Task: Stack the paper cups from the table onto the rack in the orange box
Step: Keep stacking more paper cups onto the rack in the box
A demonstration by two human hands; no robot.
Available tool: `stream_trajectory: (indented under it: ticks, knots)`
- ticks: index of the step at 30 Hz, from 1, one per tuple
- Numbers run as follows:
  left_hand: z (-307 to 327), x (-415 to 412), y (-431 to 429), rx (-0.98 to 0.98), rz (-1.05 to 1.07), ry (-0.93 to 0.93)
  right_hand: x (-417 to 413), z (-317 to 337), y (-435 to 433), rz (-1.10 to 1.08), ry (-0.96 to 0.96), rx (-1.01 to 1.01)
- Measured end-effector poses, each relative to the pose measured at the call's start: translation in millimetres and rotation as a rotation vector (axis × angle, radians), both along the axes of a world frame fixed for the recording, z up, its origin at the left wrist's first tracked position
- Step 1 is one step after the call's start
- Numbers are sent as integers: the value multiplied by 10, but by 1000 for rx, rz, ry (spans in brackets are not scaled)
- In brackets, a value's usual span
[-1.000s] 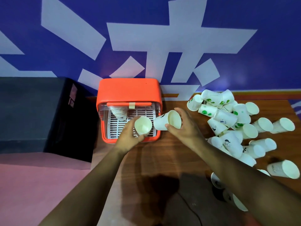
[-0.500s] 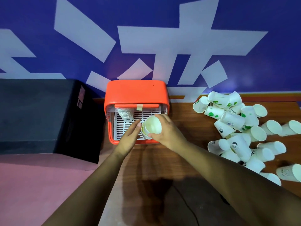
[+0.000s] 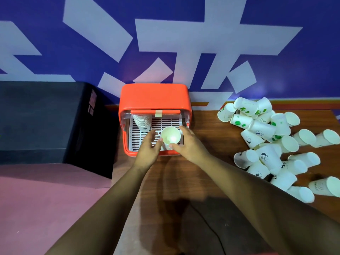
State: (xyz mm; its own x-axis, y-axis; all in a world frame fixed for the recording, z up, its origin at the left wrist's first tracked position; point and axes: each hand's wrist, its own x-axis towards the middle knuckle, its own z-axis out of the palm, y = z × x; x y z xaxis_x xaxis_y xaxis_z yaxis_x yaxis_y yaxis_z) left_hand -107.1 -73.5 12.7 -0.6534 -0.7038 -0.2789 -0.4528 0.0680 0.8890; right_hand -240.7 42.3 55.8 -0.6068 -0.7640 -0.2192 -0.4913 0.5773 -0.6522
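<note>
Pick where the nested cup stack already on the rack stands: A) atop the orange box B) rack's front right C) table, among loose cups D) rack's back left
D: the nested stack stands at the rack's back left inside the orange box; the right hand holds another cup nearer the front.

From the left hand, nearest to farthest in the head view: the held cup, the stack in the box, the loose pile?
1. Held cup, at the left hand's thumb.
2. Cup stack, back left of the rack.
3. Loose pile, on the table, far right.
</note>
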Motion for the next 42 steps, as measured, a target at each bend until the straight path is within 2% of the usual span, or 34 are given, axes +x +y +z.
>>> stream_trajectory:
  ticks: [3, 10, 14, 19, 25, 28, 31, 35, 42]
  knots:
    - [75, 80, 61, -52, 69, -4, -79, 168, 287, -12, 29, 23]
    - [396, 141, 576, -97, 65, 43, -470, 470, 1538, -80, 89, 134]
    - [539, -43, 1278, -62, -91, 49, -615, 523, 2278, -132, 97, 131]
    - [416, -395, 2343, -33, -356, -26, -714, 474, 3190, -154, 62, 162]
    - [208, -743, 3400, 31, -436, -106, -795, 158, 4033, -99, 12, 249]
    - [70, -798, 3711, 28, -473, -250, -791, -57, 4251, -74, 8, 294]
    - [-15, -848, 3890, 85, -492, -310, -762, -250, 4343, -88, -51, 332]
    - [-51, -940, 3995, 124, -545, -302, -728, -394, 4318, -129, -122, 295]
    - [-82, -860, 4074, 203, -581, -152, -700, -403, 4338, -156, -221, 205]
